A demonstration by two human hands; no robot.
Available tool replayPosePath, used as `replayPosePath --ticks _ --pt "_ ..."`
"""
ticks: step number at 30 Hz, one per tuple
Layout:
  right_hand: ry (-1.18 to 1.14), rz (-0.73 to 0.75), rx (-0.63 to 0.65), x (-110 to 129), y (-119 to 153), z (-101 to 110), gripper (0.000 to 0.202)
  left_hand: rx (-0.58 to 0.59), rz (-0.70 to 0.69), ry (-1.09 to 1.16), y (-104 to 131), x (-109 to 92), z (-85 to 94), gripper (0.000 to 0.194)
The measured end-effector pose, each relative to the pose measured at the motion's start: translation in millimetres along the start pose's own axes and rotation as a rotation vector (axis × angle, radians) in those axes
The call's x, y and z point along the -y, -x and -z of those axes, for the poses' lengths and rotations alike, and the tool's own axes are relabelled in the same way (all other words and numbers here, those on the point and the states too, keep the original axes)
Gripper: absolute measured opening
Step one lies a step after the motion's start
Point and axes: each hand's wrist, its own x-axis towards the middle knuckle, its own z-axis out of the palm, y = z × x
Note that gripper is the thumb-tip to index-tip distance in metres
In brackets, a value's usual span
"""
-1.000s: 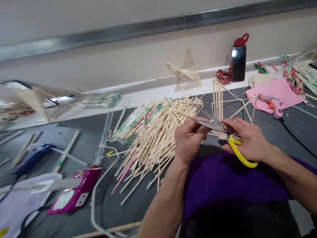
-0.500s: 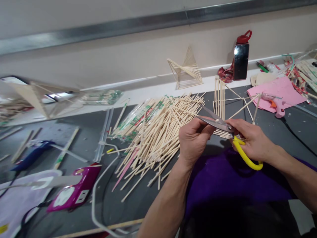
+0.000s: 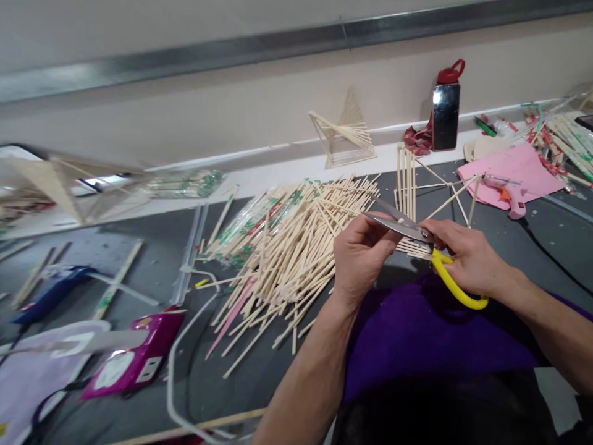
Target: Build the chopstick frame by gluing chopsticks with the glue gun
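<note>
My right hand is closed on a pair of scissors with yellow handles; the metal blades are parted and point left. Fingers pinched together, my left hand is at the blades, holding something small that I cannot make out, mostly hidden by the fingers and the lower blade. Left of it a big pile of thin wooden sticks lies on the dark grey table. Just beyond my hands is a stick frame with several parallel sticks, partly hidden by the scissors and my hands.
A twisted stick model, a phone and a red-capped bottle stand by the wall. A pink glue gun lies on pink sheets. At left are a blue glue gun, a magenta power strip and a white cable.
The camera view has shifted slightly, so the table's objects appear a little further left. Both hands keep nearly the same pose, and the scissor blades look slightly closer together.
</note>
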Motion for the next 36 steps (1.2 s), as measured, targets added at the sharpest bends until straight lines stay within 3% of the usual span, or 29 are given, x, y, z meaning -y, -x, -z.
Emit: replayPosePath --ticks 7,21,27,31,36 --pt "-0.004 -0.081 0.018 4.7 -4.1 -0.5 0.042 -0.013 0.01 -0.031 -0.5 1.8 3.7 0.001" --pt "-0.052 -0.044 0.061 5.9 -3.7 3.8 0.051 0.135 0.057 0.077 0.5 4.8 9.0 0.005" --pt "-0.087 0.043 0.028 1.2 -3.6 2.9 0.049 0.102 -0.006 -0.007 1.4 1.3 7.2 0.003" --pt "-0.038 0.08 0.008 -0.3 -3.6 2.8 0.037 0.085 -0.051 -0.031 1.8 3.1 5.7 0.002" --pt "0.026 0.107 -0.027 -0.9 -3.3 3.2 0.038 0.079 -0.037 -0.031 2.6 2.9 4.0 0.007"
